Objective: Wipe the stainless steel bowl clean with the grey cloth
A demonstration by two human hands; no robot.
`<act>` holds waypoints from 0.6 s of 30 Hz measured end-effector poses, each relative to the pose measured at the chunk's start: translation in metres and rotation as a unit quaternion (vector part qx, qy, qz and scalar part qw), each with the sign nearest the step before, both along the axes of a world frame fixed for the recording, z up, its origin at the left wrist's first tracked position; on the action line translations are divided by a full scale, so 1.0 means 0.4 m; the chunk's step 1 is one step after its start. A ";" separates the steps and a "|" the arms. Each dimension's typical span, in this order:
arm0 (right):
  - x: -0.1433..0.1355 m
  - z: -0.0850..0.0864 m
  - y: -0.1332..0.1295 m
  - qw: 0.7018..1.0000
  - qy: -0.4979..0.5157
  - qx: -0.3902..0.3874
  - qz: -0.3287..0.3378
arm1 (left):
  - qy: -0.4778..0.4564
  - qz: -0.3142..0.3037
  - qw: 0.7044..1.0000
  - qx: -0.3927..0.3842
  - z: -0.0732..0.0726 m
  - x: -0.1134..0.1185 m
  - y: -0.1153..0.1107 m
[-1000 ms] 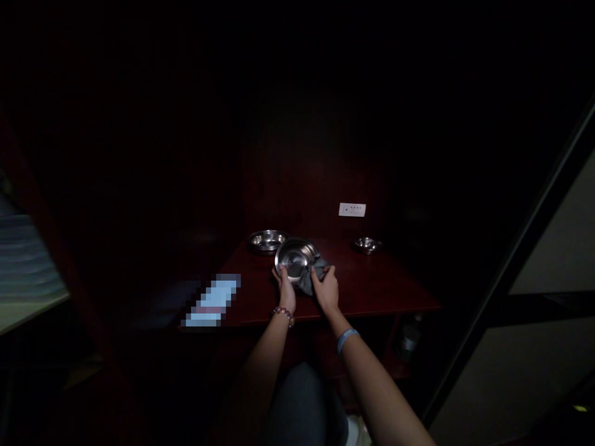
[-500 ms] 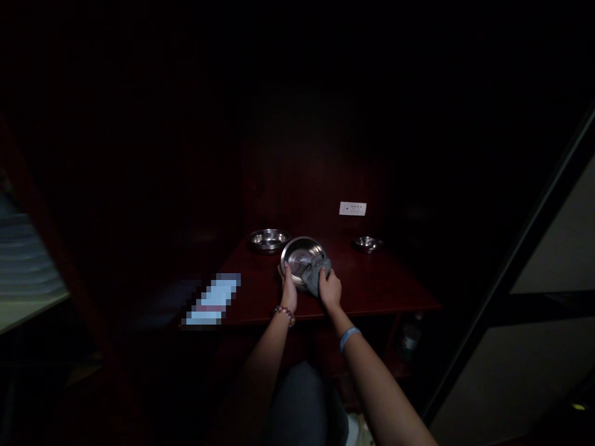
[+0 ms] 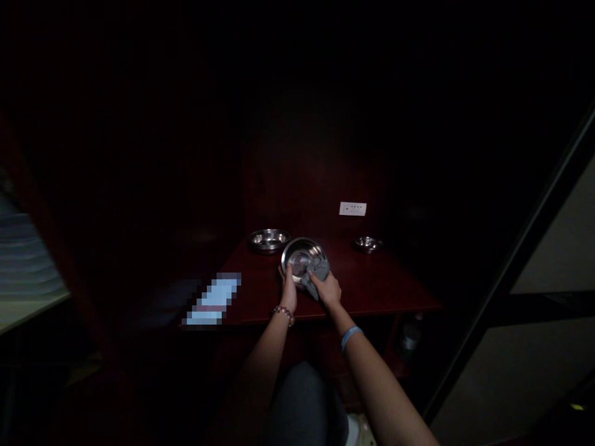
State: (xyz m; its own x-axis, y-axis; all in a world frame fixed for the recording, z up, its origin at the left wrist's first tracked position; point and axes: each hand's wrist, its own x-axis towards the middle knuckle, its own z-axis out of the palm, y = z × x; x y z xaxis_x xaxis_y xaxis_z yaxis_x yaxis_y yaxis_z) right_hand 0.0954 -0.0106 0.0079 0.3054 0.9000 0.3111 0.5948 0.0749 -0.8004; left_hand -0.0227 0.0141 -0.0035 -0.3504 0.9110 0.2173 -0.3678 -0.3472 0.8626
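Observation:
A shiny metal bowl (image 3: 300, 252) is tilted toward me above the front part of a dark red desk (image 3: 372, 288). My left hand (image 3: 289, 291) grips its lower left rim, thumb on the inside and fingers behind. In my right hand (image 3: 326, 288) is a bunched grey cloth (image 3: 318, 271), pressed against the bowl's inner lower right side. Part of the bowl's inside is hidden by the cloth.
Behind the bowl to the left sits a wider metal dish (image 3: 268, 240); a smaller one (image 3: 368, 244) is at the back right, below a white socket (image 3: 352, 209). A bottle (image 3: 409, 339) stands under the desk. A blurred bright patch (image 3: 214, 301) lies left.
My right hand has shifted a little with the cloth, its thumb now further left over the bowl's inside. The bowl and my left hand have barely moved.

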 end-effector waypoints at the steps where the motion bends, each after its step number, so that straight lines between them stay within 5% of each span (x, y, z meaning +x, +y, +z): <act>1: 0.002 -0.005 0.004 1.000 -0.003 0.001 0.003 | -0.015 -0.003 1.000 -0.004 0.000 0.000 0.000; 13: 0.020 -0.036 0.035 0.984 0.154 0.084 -0.028 | 0.054 -0.086 0.994 0.050 0.036 0.032 -0.047; 18: 0.021 -0.035 0.040 0.975 0.187 0.114 -0.038 | 0.073 -0.064 0.994 0.050 0.036 0.037 -0.062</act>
